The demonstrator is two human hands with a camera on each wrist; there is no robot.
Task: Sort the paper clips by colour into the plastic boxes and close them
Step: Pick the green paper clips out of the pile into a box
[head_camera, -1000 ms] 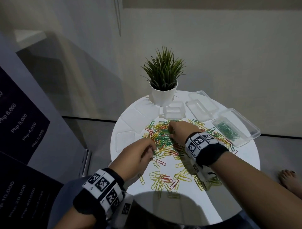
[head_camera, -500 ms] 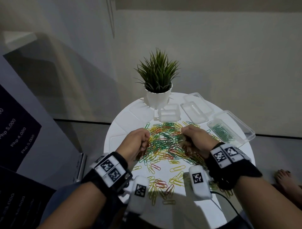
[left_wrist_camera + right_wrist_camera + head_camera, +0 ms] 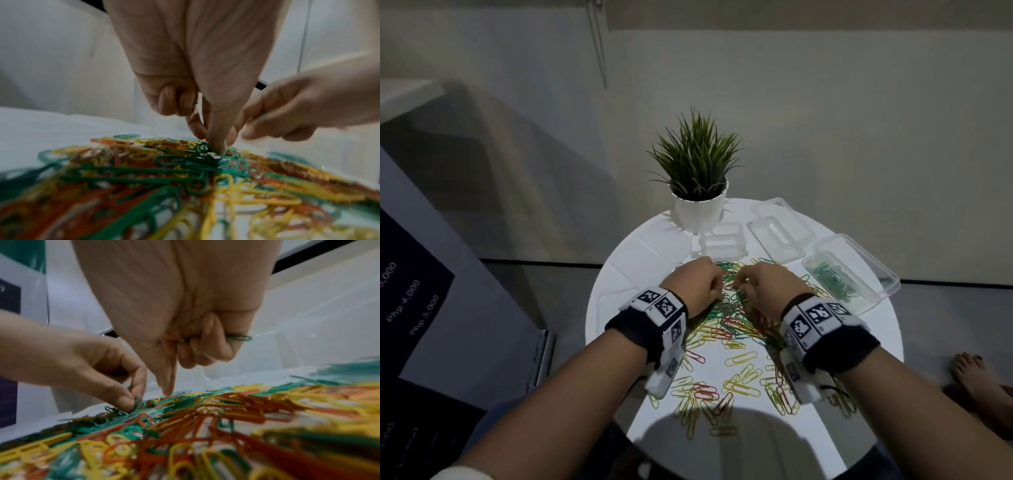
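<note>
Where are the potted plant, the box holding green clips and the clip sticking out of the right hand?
potted plant [image 3: 697, 161], head view, on its leaves.
box holding green clips [image 3: 873, 274], head view, far rim.
green paper clip [image 3: 239, 338], right wrist view, protruding loop.

Left hand [image 3: 693, 289] fingertips: hidden behind own knuckles in the head view.
Paper clips [image 3: 185, 186]: near ones smeared by blur – colours run together.
Table [image 3: 619, 274]: near rim hidden by forearms.
Bare foot [image 3: 976, 380]: cut by right edge.
</note>
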